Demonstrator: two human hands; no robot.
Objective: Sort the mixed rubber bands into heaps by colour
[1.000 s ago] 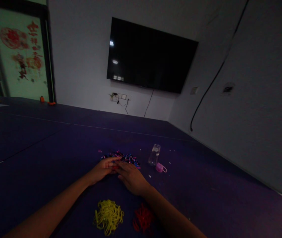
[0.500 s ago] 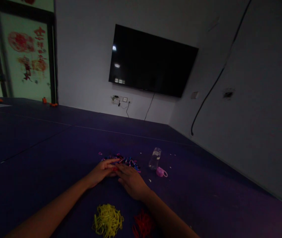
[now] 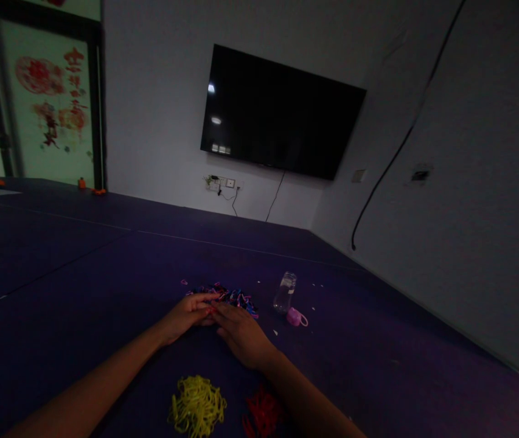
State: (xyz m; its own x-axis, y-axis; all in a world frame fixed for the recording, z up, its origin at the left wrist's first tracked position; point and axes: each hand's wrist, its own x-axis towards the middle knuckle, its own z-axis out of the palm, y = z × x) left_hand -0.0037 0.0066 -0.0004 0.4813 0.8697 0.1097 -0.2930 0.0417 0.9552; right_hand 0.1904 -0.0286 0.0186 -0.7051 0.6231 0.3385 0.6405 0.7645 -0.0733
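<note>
My left hand (image 3: pixel 188 317) and my right hand (image 3: pixel 241 333) meet at the near edge of a pile of mixed dark, blue and pink bands (image 3: pixel 243 300). A bit of red shows between the fingertips; both hands look closed around something small there, mostly hidden by the fingers. Nearer to me lies a heap of yellow bands (image 3: pixel 198 406). A heap of red bands (image 3: pixel 263 413) is beside it, partly behind my right forearm.
Right of the pile, a clear bottle (image 3: pixel 285 293) lies by a pink cap with a loop (image 3: pixel 294 316). White scraps are scattered around them on the purple surface (image 3: pixel 378 340). One pink band (image 3: pixel 184 282) lies apart, left of the pile.
The fingers of my left hand have shifted slightly, and less red shows between the hands. The rest looks the same.
</note>
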